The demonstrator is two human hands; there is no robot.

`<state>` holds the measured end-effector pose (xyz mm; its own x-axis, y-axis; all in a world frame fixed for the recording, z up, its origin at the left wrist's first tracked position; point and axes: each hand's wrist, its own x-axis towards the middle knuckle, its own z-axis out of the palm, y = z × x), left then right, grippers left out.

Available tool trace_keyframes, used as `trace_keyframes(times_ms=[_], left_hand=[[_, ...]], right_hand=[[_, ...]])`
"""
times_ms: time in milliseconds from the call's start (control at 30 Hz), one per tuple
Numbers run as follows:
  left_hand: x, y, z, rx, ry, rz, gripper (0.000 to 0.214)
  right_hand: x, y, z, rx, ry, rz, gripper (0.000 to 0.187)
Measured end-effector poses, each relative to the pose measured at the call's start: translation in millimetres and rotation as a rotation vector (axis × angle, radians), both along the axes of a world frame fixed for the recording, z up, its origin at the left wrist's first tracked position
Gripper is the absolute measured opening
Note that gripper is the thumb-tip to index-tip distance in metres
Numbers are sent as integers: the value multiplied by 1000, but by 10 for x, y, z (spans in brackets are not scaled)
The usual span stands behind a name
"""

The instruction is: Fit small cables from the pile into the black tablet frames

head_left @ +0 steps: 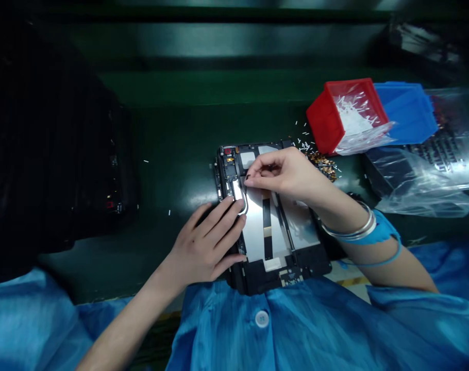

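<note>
Closest, a blue smock point(222, 330) sits against the near end of an opened tablet-like device point(254, 237). It lies at the near side of the bench point(172, 175), its long axis running away from the body, far end leaning slightly left. The left hand point(207, 247) rests spread over its left edge; the right hand point(288, 172), over its farther half, pinches a small black piece point(248, 177). Beyond, rightward, stand red point(324, 121) and blue bins point(404, 116).
</note>
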<state>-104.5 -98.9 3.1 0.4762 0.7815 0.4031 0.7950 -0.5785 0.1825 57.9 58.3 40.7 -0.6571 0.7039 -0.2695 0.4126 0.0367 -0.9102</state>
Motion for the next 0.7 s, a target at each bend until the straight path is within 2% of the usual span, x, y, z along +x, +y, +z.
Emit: trace_keyframes(times_ms=[133,333,533,700], left_hand=[[-22,28,-31,-11,-11,-51,42],[-48,39,-64,-34,-43,-90,42],[-77,19,-110,14,-106,-69,44],[-56,12,-137,20,-87,-33,47]], right_hand=[[5,-3,13,-56,51,-14,19],[-58,2,-2,99,-5,12,9],[-24,50,83,-55,-32,59,13],[-39,38,88,-84,-61,17,17]])
